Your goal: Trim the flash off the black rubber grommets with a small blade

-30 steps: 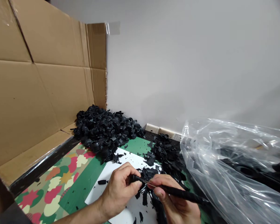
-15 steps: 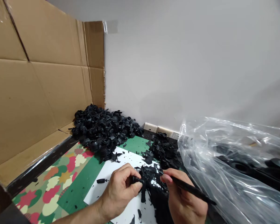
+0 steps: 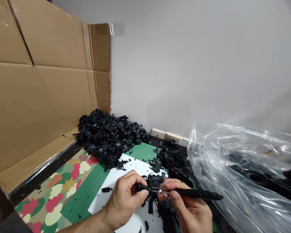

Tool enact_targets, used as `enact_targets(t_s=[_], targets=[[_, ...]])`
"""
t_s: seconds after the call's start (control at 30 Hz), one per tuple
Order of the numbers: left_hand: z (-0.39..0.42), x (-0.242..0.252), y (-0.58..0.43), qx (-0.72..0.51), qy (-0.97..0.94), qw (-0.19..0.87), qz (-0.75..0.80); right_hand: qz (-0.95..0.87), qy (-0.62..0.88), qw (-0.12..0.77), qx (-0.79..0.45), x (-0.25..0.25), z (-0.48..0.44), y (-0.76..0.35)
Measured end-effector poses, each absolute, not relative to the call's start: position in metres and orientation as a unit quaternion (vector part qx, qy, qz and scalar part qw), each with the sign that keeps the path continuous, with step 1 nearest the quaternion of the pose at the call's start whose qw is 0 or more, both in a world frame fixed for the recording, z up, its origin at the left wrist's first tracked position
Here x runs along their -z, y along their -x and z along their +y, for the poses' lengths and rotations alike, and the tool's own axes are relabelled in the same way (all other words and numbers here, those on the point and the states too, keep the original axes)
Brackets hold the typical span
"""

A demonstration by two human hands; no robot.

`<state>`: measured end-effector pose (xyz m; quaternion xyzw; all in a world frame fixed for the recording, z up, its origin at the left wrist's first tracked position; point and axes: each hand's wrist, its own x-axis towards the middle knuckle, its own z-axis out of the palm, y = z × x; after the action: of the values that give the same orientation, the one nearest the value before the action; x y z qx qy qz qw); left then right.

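Observation:
My left hand [image 3: 126,195] pinches a small black rubber part [image 3: 142,187] between thumb and fingers, above a white sheet [image 3: 104,181]. Most of that part is hidden by the fingertips. In my right hand [image 3: 188,207] is a pair of tweezers [image 3: 196,193] with a dark body and two thin metal prongs. The prongs point left, and their tips meet the right side of the rubber part; whether they grip it I cannot tell. Black scraps [image 3: 155,179] lie under and between both hands.
A heap of ribbed black rubber parts [image 3: 111,132] stands against the cardboard wall [image 3: 63,87]. Behind my right hand is a pile of black trimmings [image 3: 174,158]. A clear plastic bag [image 3: 215,161] with larger black parts [image 3: 257,178] lies at the right.
My right hand has turned the tweezers nearly level and brought their prongs left onto the rubber part. The left hand keeps its pinch in about the same place.

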<state>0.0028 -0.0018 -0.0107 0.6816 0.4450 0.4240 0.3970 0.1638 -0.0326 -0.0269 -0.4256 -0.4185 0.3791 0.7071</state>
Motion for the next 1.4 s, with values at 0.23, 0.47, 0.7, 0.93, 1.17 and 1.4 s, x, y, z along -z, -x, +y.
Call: enact_targets(t_s=[0.23, 0.47, 0.7, 0.93, 1.17, 1.4], targets=[[-0.001, 0.011, -0.002, -0.416, -0.688, 0.392, 0.447, -0.469, 0.387, 0.698, -0.378, 0.036, -0.033, -0.16], [-0.001, 0.012, -0.003, -0.412, -0.686, 0.394, 0.451, -0.613, 0.345, 0.664, -0.255, 0.037, -0.031, -0.161], [-0.006, 0.01, -0.004, -0.414, -0.7, 0.4, 0.423, -0.704, 0.433, 0.559, 0.062, 0.035, -0.026, -0.18], [-0.004, 0.012, -0.004, -0.431, -0.67, 0.41, 0.445, -0.548, 0.554, 0.617, -0.112, 0.05, -0.019, -0.2], [-0.003, 0.009, -0.004, -0.438, -0.665, 0.41, 0.445, -0.451, 0.459, 0.69, -0.331, 0.04, -0.029, -0.18], [-0.004, 0.009, -0.003, -0.426, -0.676, 0.404, 0.445, -0.456, 0.41, 0.705, -0.356, 0.031, -0.036, -0.156]])
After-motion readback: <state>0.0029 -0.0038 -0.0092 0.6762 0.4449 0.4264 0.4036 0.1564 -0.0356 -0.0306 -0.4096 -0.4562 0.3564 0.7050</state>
